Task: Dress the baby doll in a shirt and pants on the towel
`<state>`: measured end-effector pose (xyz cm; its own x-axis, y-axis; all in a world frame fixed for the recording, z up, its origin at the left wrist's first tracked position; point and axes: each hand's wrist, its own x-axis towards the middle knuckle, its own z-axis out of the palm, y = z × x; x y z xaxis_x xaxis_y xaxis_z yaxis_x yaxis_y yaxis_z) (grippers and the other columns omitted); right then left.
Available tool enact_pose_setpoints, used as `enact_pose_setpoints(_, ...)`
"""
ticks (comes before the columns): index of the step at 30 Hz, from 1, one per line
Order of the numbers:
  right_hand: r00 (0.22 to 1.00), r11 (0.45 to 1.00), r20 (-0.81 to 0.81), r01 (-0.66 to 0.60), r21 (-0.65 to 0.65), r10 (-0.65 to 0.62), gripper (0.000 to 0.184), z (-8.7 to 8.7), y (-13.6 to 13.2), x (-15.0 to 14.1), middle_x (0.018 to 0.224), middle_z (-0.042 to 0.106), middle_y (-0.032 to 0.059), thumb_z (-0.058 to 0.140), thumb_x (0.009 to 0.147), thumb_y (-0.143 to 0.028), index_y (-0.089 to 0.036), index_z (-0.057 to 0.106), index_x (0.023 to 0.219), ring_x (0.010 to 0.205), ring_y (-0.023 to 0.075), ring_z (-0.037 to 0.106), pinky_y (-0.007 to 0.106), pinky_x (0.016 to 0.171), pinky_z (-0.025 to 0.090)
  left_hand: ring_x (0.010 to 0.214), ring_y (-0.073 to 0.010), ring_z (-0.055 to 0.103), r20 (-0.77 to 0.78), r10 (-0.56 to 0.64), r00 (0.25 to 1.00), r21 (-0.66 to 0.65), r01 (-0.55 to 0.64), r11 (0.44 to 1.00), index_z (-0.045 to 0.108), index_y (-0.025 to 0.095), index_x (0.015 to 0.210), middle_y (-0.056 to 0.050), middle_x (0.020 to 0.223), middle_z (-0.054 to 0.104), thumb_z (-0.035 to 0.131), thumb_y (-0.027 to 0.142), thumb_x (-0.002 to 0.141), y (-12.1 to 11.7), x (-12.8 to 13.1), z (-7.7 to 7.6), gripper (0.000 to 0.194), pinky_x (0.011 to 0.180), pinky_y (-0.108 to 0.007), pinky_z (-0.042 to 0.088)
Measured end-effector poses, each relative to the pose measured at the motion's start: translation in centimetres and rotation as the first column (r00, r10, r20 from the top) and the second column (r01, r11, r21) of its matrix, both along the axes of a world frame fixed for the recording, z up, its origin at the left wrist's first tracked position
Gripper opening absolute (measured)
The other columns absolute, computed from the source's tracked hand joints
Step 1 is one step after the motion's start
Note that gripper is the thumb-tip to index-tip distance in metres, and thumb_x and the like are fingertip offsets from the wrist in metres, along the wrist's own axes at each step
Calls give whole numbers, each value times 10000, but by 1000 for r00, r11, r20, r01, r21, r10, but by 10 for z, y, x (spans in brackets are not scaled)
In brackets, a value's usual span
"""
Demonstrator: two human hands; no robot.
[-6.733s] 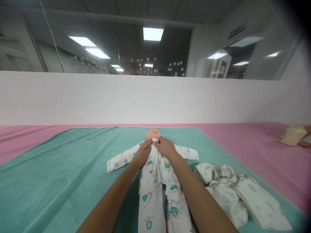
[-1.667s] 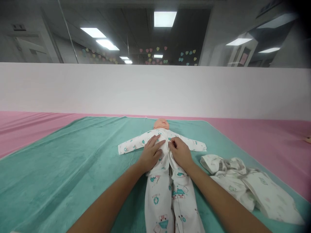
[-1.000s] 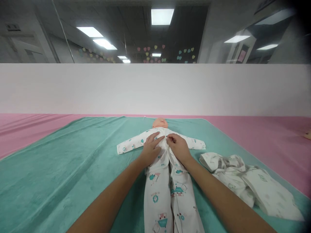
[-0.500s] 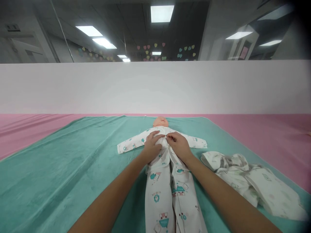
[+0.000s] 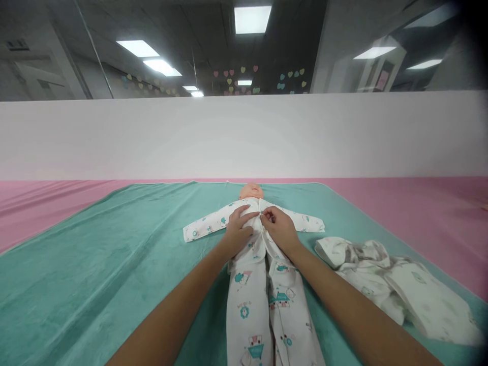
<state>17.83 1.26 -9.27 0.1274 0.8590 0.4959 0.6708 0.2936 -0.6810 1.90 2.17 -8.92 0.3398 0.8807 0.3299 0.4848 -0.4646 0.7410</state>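
As my left hand [image 5: 238, 233] lies open and flat on the chest of a white cotton long-sleeved sleepsuit [image 5: 247, 305], its fingers spread toward the front opening, my right hand [image 5: 279, 230] closes to a pinch at that opening, just below the neck. The flat hand looks placed to pin the cloth, giving the pinched edge something steady to work against. From this head-worn view, my right fingertips [image 5: 265, 217] hide what lies between them: it may be a fastener or only the fabric edge, I cannot say for sure. Both forearms reach in from the lower corners of the view, angled toward each other, with the wrists low over the chest. The sleepsuit, printed with small teal and pink figures, is on a baby doll with a peach vinyl head [image 5: 250, 191]. The doll lies on its back, sleeves straight out and legs toward me, on a teal plush blanket [image 5: 95, 274]. A crumpled bundle of white printed cloth [image 5: 392, 284] sits on the blanket beside the doll's legs, near my right forearm. Beyond the blanket's edge spreads a pink padded surface [image 5: 430, 213], backed by a low white wall [image 5: 244, 137].
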Motion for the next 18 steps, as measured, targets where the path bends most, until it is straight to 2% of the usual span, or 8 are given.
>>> enact_pose_setpoints(7,999,1000,-35,8,-26,-9,166,0,1,1,768,620,-12,483,789,-341,-233,586,863,652,154,533,266,605,364,1333,-238,255,-7,9,1000,66,-9,998,525,275,1263,-25,1429,342,423,111,709,1,0,-8,587,1114,-442,189)
enact_pose_setpoints(18,999,996,-28,17,-90,-20,145,0,12,4,649,576,-36,508,763,-365,-229,532,722,609,142,503,249,566,330,1335,-237,264,-32,23,999,81,-21,996,564,264,1229,-25,1437,340,409,108,725,1,0,-9,550,1110,-436,203)
